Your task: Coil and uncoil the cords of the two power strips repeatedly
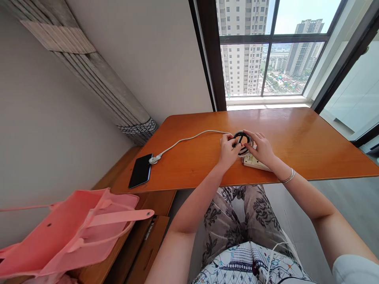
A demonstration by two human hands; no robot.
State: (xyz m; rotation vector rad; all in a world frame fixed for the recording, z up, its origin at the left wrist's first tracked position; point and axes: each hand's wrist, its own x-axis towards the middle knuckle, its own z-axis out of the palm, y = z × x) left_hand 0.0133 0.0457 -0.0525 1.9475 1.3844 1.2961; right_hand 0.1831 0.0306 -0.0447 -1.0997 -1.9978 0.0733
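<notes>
My left hand (229, 151) is closed on the near-left side of a coiled cable (242, 153), whose loops show black and white. On the right side of the same coil, the curved fingers and thumb of my right hand (261, 148) grip its edge. A cream-coloured power strip (257, 163) lies on the table under my right hand and partly hidden by it. From the coil a white cord (194, 137) runs left across the tabletop to a white plug (155, 159). That plug rests against the edge of a black phone or tablet (140, 171).
The wooden table (189, 165) has its front edge just above my lap. At lower left a pink bag (74, 232) sits open on a wooden cabinet (151, 244). A gathered curtain (118, 94) hangs by the wall, and a window (272, 39) is beyond the table.
</notes>
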